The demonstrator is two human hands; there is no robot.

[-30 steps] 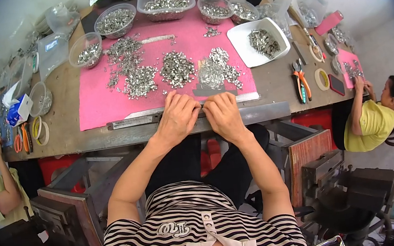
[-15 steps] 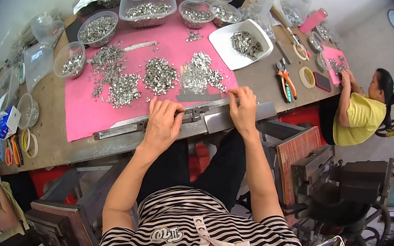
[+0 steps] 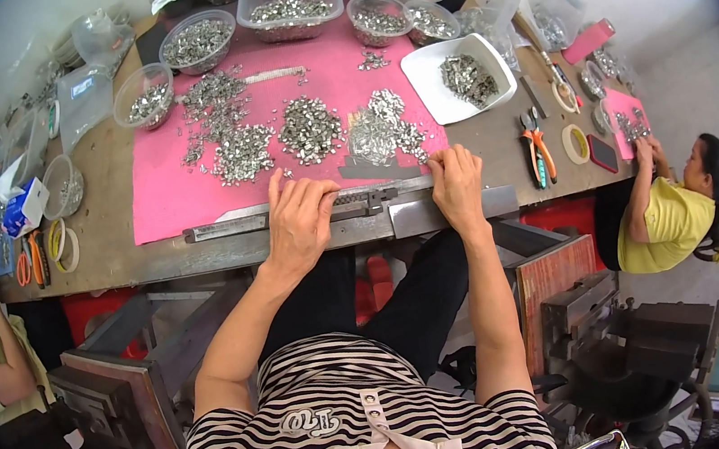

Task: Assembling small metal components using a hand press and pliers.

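A long metal rail fixture (image 3: 228, 227) lies along the table's front edge, with a dark slotted part (image 3: 363, 201) in its middle. My left hand (image 3: 297, 222) bends over this rail, fingers curled and the thumb close to the index finger; what they hold is hidden. To the right, my right hand (image 3: 460, 186) is closed in a pinch near the edge of the pink mat (image 3: 157, 192), above a flat metal plate (image 3: 453, 209). Anything in its fingertips is too small to make out. Heaps of small silvery metal pieces (image 3: 311, 129) lie beyond my hands, beside a pile of shiny slim pieces (image 3: 374, 139).
Clear tubs (image 3: 198, 44) of metal pieces line the back, with a white tray (image 3: 419, 80) at right. Pliers (image 3: 538, 151), a tape roll (image 3: 575, 144) and a phone (image 3: 602, 153) lie right. Co-workers sit at both sides, one in a yellow shirt (image 3: 669, 215).
The whole view has shifted slightly, so the table appears further right and up. My left hand has slid a little left along the rail. My right hand stays pinched near the mat's edge.
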